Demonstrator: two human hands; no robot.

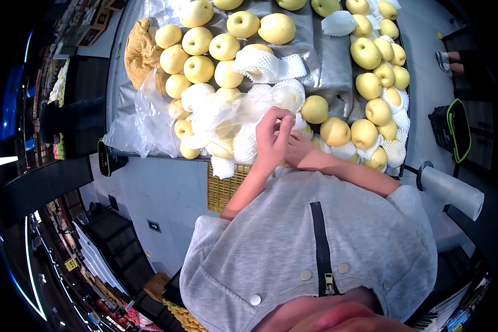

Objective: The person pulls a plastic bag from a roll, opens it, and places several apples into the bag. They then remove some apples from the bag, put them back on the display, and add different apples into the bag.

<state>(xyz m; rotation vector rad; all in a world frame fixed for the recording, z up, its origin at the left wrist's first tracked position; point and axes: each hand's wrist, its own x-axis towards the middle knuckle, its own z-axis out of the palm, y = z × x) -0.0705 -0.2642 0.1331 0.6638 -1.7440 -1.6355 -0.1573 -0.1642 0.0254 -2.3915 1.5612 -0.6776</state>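
Observation:
My left hand (272, 135) is raised over the front edge of a fruit display, its fingertips pinched together on the top of a clear plastic bag (227, 119). The bag lies on the display and holds several yellow pears in white foam nets. My right hand (303, 152) sits just right of and behind the left one, against the bag; its fingers are hidden by the left hand. Both forearms are bare below grey sleeves.
The display tray (326, 66) holds many loose yellow pears (276, 27), some in foam nets (271, 65). Crumpled brown paper (141, 50) lies at its left. A white bag roll (454, 192) and a black basket (452, 130) stand at right. Another person's foot (448, 61) is far right. A yellow crate (224, 188) sits below.

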